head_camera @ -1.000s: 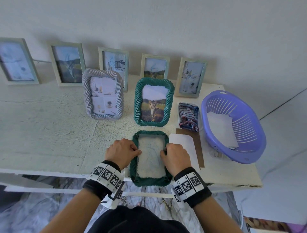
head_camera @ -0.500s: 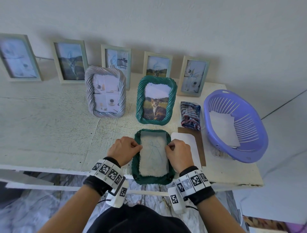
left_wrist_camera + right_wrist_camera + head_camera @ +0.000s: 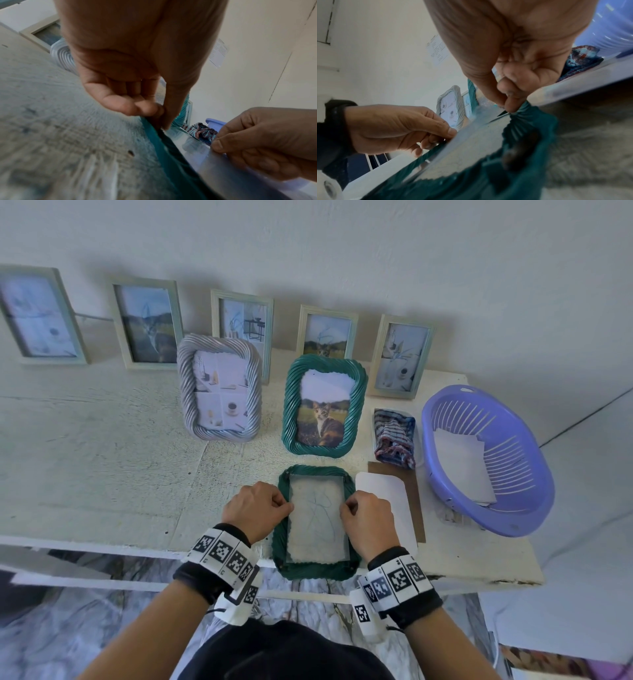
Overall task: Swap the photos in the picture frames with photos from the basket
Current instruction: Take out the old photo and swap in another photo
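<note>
A dark green rope-edged frame (image 3: 317, 571) lies face down at the table's front edge. In its opening sits a clear pane (image 3: 317, 515), with a pale photo back and a faint scribble showing through it. My left hand (image 3: 255, 510) pinches the pane's left edge and my right hand (image 3: 368, 520) pinches its right edge. In the wrist views, the left hand (image 3: 154, 112) and the right hand (image 3: 508, 102) each hold the thin pane (image 3: 462, 148) just over the green frame (image 3: 163, 148). A purple basket (image 3: 544, 474) at the right holds white photos (image 3: 462, 467).
A white backing card (image 3: 387, 498) lies on a brown board (image 3: 416, 501) right of the frame, with a folded striped cloth (image 3: 394, 438) behind them. A green cat frame (image 3: 323, 405) and a silver frame (image 3: 219, 388) stand mid-table. Several pale frames lean on the wall.
Both hands have slid a little farther up the lying frame's sides, and their fingertips have closed on the pane's edges. The frame itself has not moved.
</note>
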Demonstrator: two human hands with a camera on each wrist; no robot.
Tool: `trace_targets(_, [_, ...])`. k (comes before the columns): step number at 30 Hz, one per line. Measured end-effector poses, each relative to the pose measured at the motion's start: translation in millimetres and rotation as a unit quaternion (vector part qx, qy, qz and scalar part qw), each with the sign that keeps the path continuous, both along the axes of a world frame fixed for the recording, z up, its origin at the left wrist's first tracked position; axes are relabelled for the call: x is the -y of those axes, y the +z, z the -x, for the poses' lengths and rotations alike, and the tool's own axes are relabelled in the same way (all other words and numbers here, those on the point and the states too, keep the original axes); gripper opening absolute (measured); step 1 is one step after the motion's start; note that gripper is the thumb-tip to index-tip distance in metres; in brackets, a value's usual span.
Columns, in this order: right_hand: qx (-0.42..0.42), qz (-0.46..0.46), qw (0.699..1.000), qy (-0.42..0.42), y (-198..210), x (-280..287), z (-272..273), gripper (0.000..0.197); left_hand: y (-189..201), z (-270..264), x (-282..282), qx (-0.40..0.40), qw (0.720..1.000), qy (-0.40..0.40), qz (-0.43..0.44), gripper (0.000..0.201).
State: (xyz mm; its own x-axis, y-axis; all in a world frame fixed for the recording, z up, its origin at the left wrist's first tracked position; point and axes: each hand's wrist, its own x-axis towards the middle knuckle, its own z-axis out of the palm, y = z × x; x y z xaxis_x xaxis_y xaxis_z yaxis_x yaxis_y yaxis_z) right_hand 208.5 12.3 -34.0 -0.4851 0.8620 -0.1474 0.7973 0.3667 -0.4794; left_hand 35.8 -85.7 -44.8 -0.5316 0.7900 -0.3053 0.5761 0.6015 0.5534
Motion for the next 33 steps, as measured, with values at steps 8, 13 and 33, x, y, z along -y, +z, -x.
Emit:
trace_targets(8, [0.013, -0.002, 1.0, 0.004, -2.9, -0.4, -0.7, 0.02, -0.1, -0.9, -0.4, -0.014, 1.0, -0.007, 0.008, 0.018])
trace_targets(13, [0.028, -0.013, 0.999, 0.012, -2.0, 1.0, 0.1, 0.021, 0.1, -0.7, 0.0, -0.022, 1.0, -0.008, 0.004, 0.017])
trace_targets(33, [-0.018, -0.027, 0.999, 0.013, 3.7, -2.4, -4.9, 0.018, -6.4, 7.0, 5.8, 0.01, 0.999, -0.027, -0.042, 0.017])
